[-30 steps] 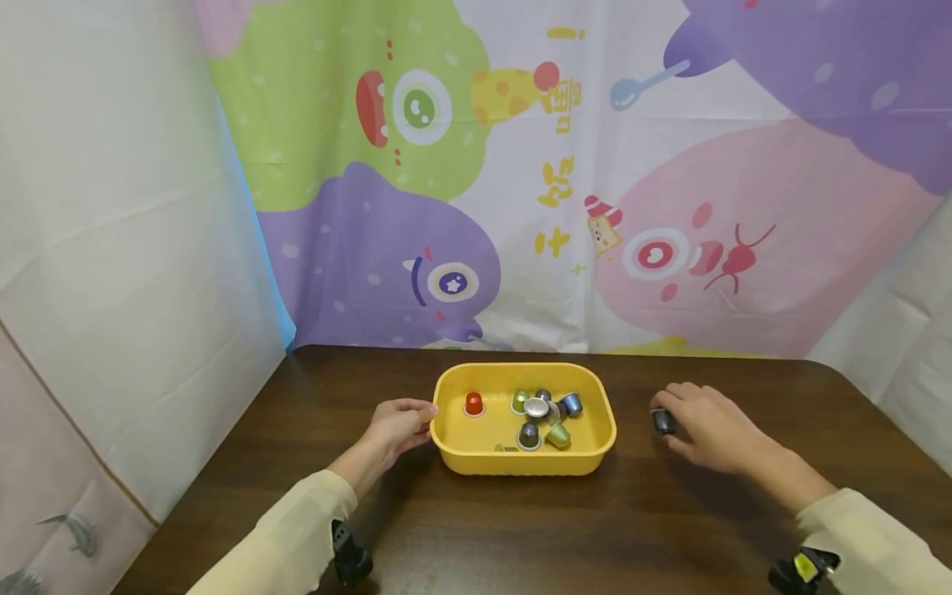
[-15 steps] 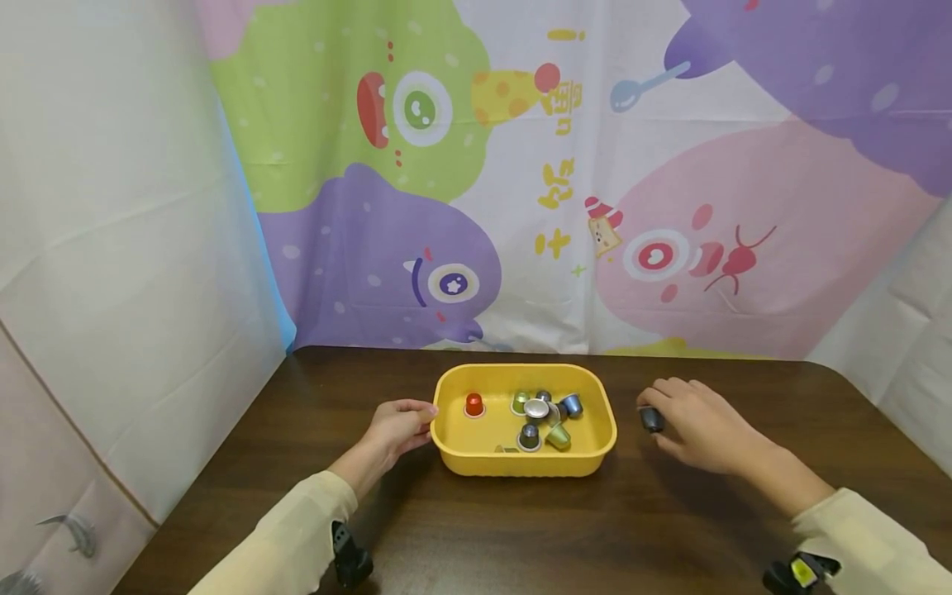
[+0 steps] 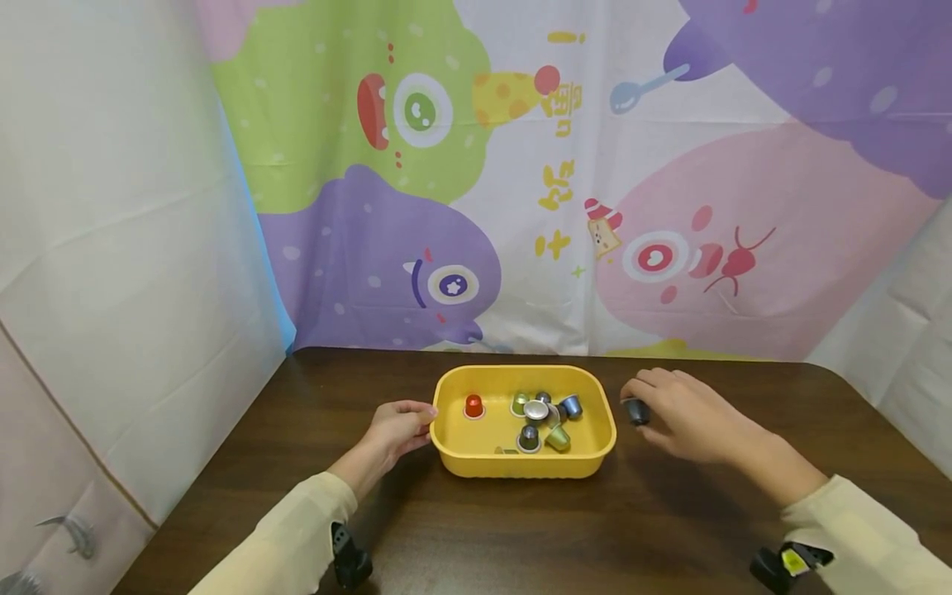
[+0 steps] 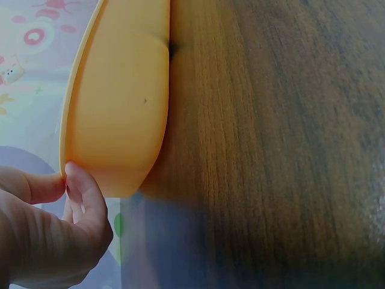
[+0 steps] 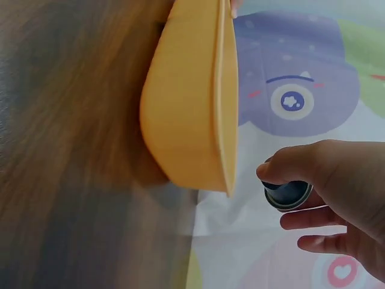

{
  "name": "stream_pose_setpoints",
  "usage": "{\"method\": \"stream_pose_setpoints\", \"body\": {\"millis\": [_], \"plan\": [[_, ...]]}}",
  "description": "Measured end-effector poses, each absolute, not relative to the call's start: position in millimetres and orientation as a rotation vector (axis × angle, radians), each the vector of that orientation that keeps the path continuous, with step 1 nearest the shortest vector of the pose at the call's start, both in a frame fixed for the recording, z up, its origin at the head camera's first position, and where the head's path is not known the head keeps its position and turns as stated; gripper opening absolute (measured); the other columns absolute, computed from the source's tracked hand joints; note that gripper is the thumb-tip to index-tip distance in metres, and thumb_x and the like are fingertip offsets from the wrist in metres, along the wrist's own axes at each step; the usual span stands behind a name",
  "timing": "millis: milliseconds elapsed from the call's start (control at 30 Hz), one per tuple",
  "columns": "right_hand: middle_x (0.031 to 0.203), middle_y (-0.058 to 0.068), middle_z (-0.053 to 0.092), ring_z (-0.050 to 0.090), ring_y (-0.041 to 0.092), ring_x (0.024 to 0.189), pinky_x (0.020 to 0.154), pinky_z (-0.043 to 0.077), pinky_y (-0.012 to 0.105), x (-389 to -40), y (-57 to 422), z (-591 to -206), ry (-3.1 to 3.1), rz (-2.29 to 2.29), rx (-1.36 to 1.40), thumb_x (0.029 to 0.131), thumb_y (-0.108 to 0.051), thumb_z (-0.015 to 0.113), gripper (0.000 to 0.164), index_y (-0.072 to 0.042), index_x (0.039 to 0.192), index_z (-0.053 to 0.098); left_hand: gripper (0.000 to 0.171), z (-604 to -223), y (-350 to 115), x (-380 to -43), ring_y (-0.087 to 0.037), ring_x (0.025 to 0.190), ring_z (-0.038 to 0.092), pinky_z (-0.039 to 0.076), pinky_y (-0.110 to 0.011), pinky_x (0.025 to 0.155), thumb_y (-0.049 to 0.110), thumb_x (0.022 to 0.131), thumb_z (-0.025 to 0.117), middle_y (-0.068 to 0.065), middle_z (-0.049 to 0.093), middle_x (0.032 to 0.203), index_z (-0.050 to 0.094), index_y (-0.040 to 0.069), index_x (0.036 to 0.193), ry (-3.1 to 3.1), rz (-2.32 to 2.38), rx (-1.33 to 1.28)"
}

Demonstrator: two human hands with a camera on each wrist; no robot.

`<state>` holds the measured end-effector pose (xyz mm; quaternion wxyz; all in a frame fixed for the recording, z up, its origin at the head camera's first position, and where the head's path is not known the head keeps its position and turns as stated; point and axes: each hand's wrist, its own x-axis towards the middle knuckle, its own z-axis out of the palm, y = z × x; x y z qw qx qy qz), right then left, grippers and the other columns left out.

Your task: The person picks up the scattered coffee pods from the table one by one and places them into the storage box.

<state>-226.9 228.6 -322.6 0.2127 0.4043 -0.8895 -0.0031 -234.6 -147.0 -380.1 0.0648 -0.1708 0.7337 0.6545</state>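
A yellow plastic tub [image 3: 521, 467] stands on the dark wooden table. At its left end my left hand [image 3: 397, 430] pinches the rim between thumb and fingers, as the left wrist view shows too. Just right of the tub, my right hand [image 3: 692, 413] holds a dark coffee capsule [image 3: 636, 411] between thumb and fingers. The right wrist view shows the capsule's round rim facing the camera. Inside the tub, a red capsule [image 3: 473, 406] stands alone at the left. Several others cluster to the right, among them a blue capsule [image 3: 571, 406] and a green capsule [image 3: 559, 438].
The brown wood-grain table [image 3: 476, 537] reaches back to a hanging cloth [image 3: 521, 182] printed with cartoon monsters. A white cloth [image 3: 126, 207] hangs along the left side. Dark devices are strapped to both wrists over cream sleeves [image 3: 283, 533].
My right hand has moved left with the dark capsule, from well right of the tub to close by its right end. The left hand and the tub have stayed put.
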Motion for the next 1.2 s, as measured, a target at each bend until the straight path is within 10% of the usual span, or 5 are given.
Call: {"method": "stream_pose_setpoints", "body": {"millis": [1200], "plan": [[0.095, 0.002, 0.061, 0.054, 0.014, 0.081, 0.073, 0.05, 0.03, -271, 143, -266, -2.905, -0.14, 1.264, 0.083, -0.02, 0.074, 0.027, -0.01, 0.104, 0.061, 0.023, -378, -147, -233, -0.014, 0.074, 0.057, 0.057, -0.023, 0.069, 0.01, 0.093, 0.061, -0.011, 0.059, 0.098, 0.062, -0.004, 0.111, 2.211, 1.966, -0.531]]}}
